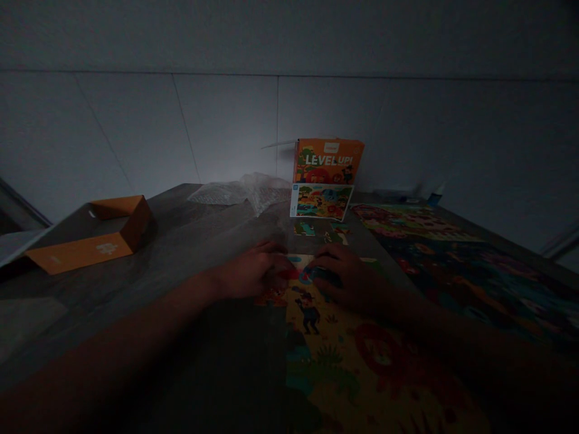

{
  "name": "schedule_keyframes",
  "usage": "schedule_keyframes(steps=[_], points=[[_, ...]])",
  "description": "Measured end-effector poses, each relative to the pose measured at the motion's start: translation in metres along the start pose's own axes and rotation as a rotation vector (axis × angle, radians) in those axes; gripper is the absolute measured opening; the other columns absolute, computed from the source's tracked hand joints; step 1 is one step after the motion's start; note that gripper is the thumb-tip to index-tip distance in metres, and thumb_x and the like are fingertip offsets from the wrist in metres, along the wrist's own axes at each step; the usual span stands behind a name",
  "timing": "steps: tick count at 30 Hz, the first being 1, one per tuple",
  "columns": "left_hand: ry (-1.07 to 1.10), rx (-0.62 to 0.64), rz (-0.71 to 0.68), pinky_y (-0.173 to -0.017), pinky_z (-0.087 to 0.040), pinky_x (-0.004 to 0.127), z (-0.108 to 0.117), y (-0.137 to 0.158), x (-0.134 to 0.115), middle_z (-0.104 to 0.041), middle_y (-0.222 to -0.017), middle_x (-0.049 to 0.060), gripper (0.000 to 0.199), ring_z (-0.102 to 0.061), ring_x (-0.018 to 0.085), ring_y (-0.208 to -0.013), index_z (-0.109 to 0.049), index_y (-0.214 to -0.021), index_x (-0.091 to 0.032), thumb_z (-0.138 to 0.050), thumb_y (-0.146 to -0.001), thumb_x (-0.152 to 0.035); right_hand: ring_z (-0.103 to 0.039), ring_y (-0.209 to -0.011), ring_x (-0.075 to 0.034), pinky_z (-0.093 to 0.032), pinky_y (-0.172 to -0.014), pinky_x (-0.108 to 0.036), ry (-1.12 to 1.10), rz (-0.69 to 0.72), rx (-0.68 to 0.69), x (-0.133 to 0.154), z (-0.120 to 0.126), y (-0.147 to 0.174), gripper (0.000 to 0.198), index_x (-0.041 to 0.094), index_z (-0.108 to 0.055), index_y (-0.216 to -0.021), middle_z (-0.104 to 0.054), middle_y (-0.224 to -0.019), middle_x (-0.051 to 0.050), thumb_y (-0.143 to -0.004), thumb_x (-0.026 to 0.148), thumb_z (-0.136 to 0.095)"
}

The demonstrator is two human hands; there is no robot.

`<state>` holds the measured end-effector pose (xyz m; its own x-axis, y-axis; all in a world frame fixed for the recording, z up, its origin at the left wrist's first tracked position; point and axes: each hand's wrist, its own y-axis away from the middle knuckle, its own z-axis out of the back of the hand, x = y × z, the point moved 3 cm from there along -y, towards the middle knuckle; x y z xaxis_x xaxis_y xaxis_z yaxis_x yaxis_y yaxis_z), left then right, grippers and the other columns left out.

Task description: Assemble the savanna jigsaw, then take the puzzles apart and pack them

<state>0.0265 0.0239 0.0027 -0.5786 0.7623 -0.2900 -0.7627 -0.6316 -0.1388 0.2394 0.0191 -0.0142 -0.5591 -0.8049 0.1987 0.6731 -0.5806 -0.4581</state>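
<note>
While we are reaching both arms over a dim gray table (194, 226), our left hand (256, 268) is curving over the far left corner of a puzzle (328, 352), with a reddish-orange piece (271, 296) showing just below its fingers. Our right hand (346, 274) is resting across the puzzle's far end, fingers bent over a dark blue patch. The two hands are facing each other, near but apart; the gloom is hiding their fingertips, so we are not able to tell whether either is gripping a piece. The puzzle is lying flat before us, stretching toward our right forearm and showing a small figure in a hat, a green crocodile and a red-maned lion.

Just beyond our hands, loose pieces (304, 228) are lying in front of an orange puzzle box (323, 178), which is standing upright and reading "LEVEL UP!". Clear plastic wrap (246, 190) is sitting crumpled to the left of it. Farther left, an open orange tray (81, 250) is resting near the table's edge. On our right, another, darker puzzle (474, 277) is spreading out, with a small blue bottle (435, 198) standing by its far end.
</note>
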Motion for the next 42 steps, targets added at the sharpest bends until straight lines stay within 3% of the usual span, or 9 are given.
schedule_keyframes(steps=[5, 10, 14, 17, 20, 25, 33, 37, 42], points=[[-0.007, 0.027, -0.077, -0.101, -0.045, 0.039, -0.002, 0.003, -0.003, -0.061, -0.124, 0.010, 0.030, -0.050, 0.028, -0.127, -0.065, -0.120, -0.023, -0.056, -0.092, -0.027, -0.058, -0.099, -0.027, -0.051, -0.086, -0.043, 0.049, -0.088, -0.066, -0.003, 0.002, 0.000, 0.027, 0.016, -0.065, -0.108, -0.060, -0.106, -0.013, -0.084, 0.027, -0.059], [-0.080, 0.039, -0.045, -0.104, -0.043, 0.045, -0.002, 0.005, -0.002, -0.057, -0.133, 0.012, 0.035, -0.049, 0.031, -0.129, -0.062, -0.127, -0.025, -0.054, -0.094, -0.034, -0.057, -0.108, -0.033, -0.048, -0.093, -0.051, 0.218, -0.263, -0.177, -0.021, 0.012, 0.008, 0.044, 0.014, -0.060, -0.121, -0.059, -0.115, -0.018, -0.082, 0.034, -0.062], [-0.119, 0.025, -0.008, -0.103, -0.044, 0.048, -0.002, 0.004, -0.001, -0.052, -0.139, 0.013, 0.035, -0.052, 0.031, -0.126, -0.060, -0.129, -0.027, -0.050, -0.096, -0.032, -0.060, -0.105, -0.033, -0.050, -0.091, -0.052, 0.279, -0.330, -0.129, -0.036, 0.017, 0.015, 0.055, 0.016, -0.061, -0.121, -0.063, -0.115, -0.017, -0.082, 0.054, -0.062], [-0.135, 0.017, -0.012, -0.102, -0.045, 0.049, -0.003, 0.003, -0.002, -0.052, -0.139, 0.013, 0.035, -0.052, 0.031, -0.126, -0.060, -0.129, -0.028, -0.050, -0.097, -0.031, -0.063, -0.102, -0.033, -0.051, -0.088, -0.050, 0.250, -0.359, -0.021, -0.038, 0.016, 0.017, 0.050, 0.017, -0.066, -0.115, -0.065, -0.114, -0.016, -0.084, 0.055, -0.058], [-0.143, 0.020, -0.014, -0.101, -0.046, 0.048, -0.003, 0.004, -0.003, -0.053, -0.137, 0.013, 0.034, -0.054, 0.030, -0.123, -0.061, -0.129, -0.027, -0.049, -0.097, -0.032, -0.065, -0.098, -0.030, -0.052, -0.086, -0.047, 0.199, -0.326, 0.039, -0.033, 0.015, 0.014, 0.042, 0.017, -0.067, -0.114, -0.069, -0.110, -0.014, -0.084, 0.046, -0.061], [-0.152, 0.010, -0.036, -0.102, -0.046, 0.049, -0.003, 0.003, -0.005, -0.054, -0.135, 0.015, 0.034, -0.053, 0.030, -0.125, -0.061, -0.128, -0.024, -0.046, -0.098, -0.031, -0.067, -0.092, -0.029, -0.054, -0.081, -0.047, 0.166, -0.243, -0.002, -0.028, 0.015, 0.012, 0.035, 0.018, -0.068, -0.111, -0.071, -0.102, -0.012, -0.084, 0.040, -0.064], [-0.155, 0.019, -0.019, -0.101, -0.046, 0.051, -0.005, 0.003, -0.005, -0.055, -0.133, 0.016, 0.034, -0.054, 0.031, -0.122, -0.061, -0.127, -0.023, -0.045, -0.098, -0.031, -0.065, -0.100, -0.030, -0.052, -0.088, -0.049, 0.114, -0.193, -0.092, -0.027, 0.014, 0.013, 0.043, 0.017, -0.063, -0.116, -0.068, -0.109, -0.014, -0.079, 0.039, -0.069], [-0.115, -0.040, -0.058, -0.104, -0.044, 0.049, -0.004, 0.003, -0.006, -0.053, -0.139, 0.013, 0.045, -0.053, 0.029, -0.125, -0.046, -0.141, -0.025, -0.049, -0.097, -0.030, -0.058, -0.112, -0.032, -0.047, -0.097, -0.052, 0.157, -0.086, -0.139, -0.014, 0.018, 0.012, 0.047, 0.016, -0.058, -0.122, -0.064, -0.118, -0.015, -0.081, 0.037, -0.068], [0.011, -0.049, -0.246, -0.112, -0.038, 0.044, 0.000, 0.002, -0.023, -0.048, -0.147, 0.009, 0.057, -0.040, 0.024, -0.138, -0.028, -0.151, -0.026, -0.046, -0.097, -0.019, -0.055, -0.116, -0.030, -0.044, -0.100, -0.052, 0.155, 0.092, -0.179, 0.005, 0.023, 0.011, 0.049, 0.019, -0.051, -0.129, -0.062, -0.121, -0.013, -0.085, 0.034, -0.065]])
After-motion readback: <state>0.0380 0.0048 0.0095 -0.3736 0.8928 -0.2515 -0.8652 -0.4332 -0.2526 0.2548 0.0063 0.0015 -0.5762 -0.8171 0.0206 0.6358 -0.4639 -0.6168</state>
